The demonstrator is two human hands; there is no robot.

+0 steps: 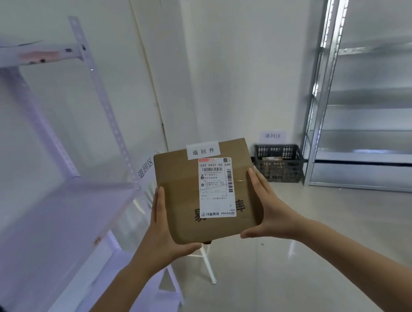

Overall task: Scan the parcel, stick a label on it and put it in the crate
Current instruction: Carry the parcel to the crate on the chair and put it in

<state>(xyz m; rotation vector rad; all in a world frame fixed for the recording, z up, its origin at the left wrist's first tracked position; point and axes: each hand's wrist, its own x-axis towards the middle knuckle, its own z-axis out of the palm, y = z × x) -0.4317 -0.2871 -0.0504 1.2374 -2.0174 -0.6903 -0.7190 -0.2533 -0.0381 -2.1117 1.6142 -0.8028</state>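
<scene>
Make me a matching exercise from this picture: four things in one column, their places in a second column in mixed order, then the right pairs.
Things:
1. parcel
2. small white label
3. black crate
4. metal shelving

Places:
A. on the floor in the corner, by the wall
B. along the right wall
C. held between the left hand and the right hand
D. stuck at the top edge of the box, above the shipping label

Pairs: 1-C, 2-D, 3-A, 4-B
</scene>
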